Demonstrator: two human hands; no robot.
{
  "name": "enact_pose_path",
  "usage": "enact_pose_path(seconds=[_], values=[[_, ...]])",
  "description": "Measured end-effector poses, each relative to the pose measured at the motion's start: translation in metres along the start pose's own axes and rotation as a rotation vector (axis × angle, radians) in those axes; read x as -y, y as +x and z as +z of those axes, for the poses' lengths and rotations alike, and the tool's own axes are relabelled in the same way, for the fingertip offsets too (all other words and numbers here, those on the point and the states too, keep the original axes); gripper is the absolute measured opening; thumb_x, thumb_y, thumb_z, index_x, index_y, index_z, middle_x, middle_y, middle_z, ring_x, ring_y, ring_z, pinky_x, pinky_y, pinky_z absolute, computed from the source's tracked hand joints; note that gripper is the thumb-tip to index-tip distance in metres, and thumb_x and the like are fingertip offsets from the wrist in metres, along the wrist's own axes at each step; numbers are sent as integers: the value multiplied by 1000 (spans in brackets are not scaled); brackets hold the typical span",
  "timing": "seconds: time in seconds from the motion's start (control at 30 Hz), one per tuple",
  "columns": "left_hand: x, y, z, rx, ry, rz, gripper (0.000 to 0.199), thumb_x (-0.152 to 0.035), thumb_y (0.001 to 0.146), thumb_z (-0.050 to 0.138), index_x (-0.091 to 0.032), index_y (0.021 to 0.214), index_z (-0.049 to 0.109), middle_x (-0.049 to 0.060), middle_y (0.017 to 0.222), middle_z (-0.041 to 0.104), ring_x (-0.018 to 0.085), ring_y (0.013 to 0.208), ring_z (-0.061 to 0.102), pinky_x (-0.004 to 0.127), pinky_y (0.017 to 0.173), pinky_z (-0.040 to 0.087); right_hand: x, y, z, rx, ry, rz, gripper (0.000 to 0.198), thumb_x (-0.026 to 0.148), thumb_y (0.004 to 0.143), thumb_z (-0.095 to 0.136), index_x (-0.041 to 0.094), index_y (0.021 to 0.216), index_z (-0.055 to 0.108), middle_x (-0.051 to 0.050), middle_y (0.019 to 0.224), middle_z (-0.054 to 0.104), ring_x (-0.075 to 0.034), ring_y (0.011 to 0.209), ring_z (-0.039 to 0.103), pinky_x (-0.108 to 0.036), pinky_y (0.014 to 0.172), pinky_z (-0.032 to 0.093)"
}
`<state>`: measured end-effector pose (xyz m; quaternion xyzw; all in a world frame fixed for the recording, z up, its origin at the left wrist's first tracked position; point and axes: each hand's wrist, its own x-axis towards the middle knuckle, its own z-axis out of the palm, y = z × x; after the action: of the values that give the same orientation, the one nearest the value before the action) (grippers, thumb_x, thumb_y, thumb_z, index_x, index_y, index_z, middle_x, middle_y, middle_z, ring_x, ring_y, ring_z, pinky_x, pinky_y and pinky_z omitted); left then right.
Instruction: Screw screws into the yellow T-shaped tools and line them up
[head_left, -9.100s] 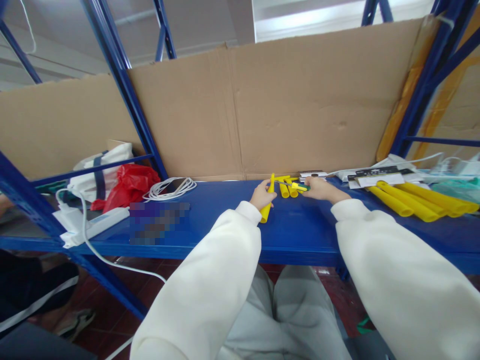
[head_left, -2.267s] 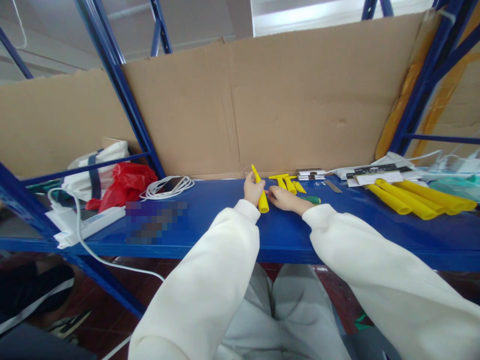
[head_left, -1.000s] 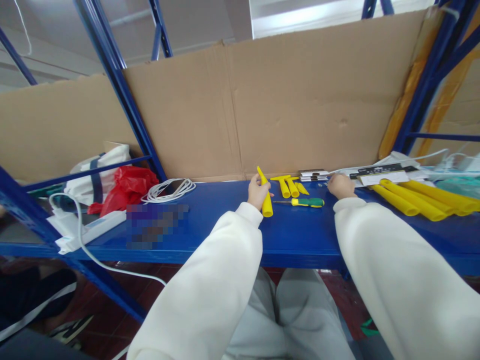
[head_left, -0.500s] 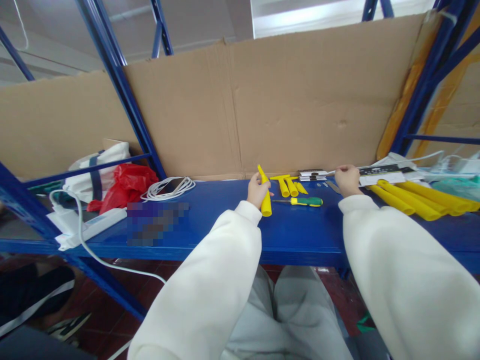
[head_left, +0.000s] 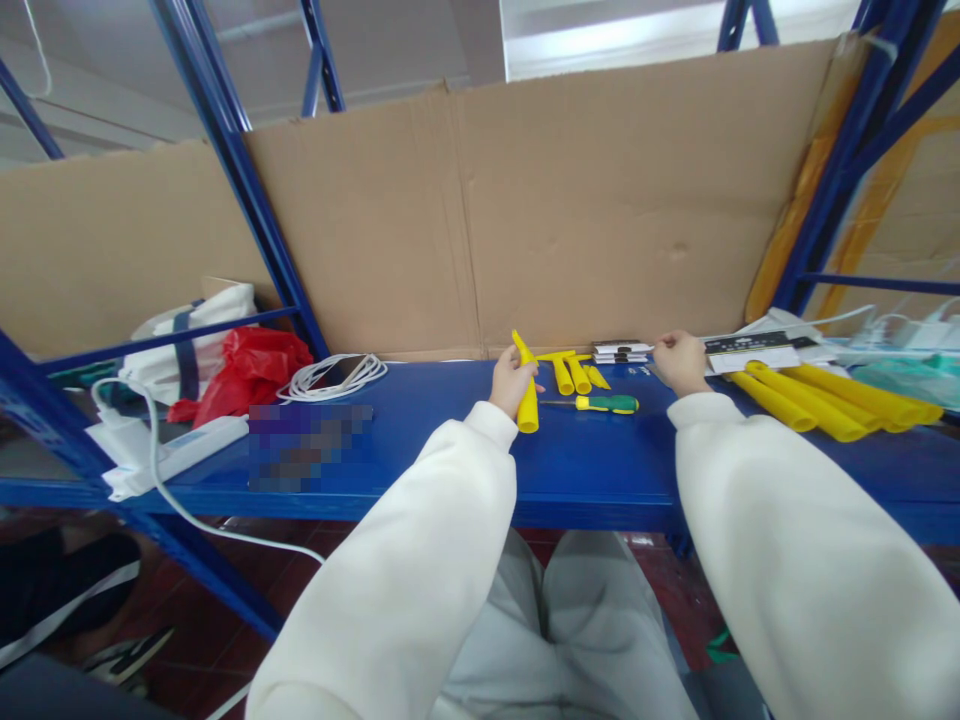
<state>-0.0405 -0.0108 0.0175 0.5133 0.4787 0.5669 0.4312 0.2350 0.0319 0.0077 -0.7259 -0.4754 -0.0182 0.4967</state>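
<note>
Left grip point(head_left: 510, 384) holds yellow handle point(head_left: 528, 415); screwdriver point(head_left: 611, 404) beside.

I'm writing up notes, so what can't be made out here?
All in the head view:
Right hand: it hides whatever it may hold.
Yellow handle: middle covered by left hand.
Black-and-white packaging: print too small to read.
Pixelated patch: contents masked.
Other person: cut off by left edge.

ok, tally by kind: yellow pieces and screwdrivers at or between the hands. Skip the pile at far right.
Yellow piece in the left hand: 1
Loose yellow tube-ended pieces: 2
Small flat yellow piece: 1
Green-and-yellow screwdriver: 1
Total: 5
</note>
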Motion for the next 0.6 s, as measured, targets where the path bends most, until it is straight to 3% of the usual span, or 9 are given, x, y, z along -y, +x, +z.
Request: enact_pose_path(seconds=[0.23,0.37,0.47,0.6], values=[[-8,-6,24,167,-66,-96,46,-5,72,60,-17,117,63,2,88,71,9,45,58,22,49,50,2,-4,3,3,-47,-29,20,17,84,55,18,91,73,-18,100,76,-32,102,68,-41,92,51],[-14,-5,56,332,-124,-134,32,-6,73,57,-17,104,60,-1,76,67,8,44,56,20,49,48,-1,-3,5,-22,-24,-26,17,18,83,54,19,86,71,-18,96,75,-32,97,68,-42,90,50],[-15,-4,82,407,-102,-134,26,-6,76,55,-18,99,58,-4,71,62,8,44,57,17,46,43,-2,-1,5,-83,37,-41,16,18,81,52,19,84,68,-17,94,73,-31,96,66,-42,90,50],[-16,-3,110,478,-106,-179,18,-5,77,58,-17,89,58,-3,68,61,9,47,59,17,48,46,-3,2,4,-192,135,-63,17,16,78,49,19,83,65,-16,95,72,-30,95,64,-45,93,48]])
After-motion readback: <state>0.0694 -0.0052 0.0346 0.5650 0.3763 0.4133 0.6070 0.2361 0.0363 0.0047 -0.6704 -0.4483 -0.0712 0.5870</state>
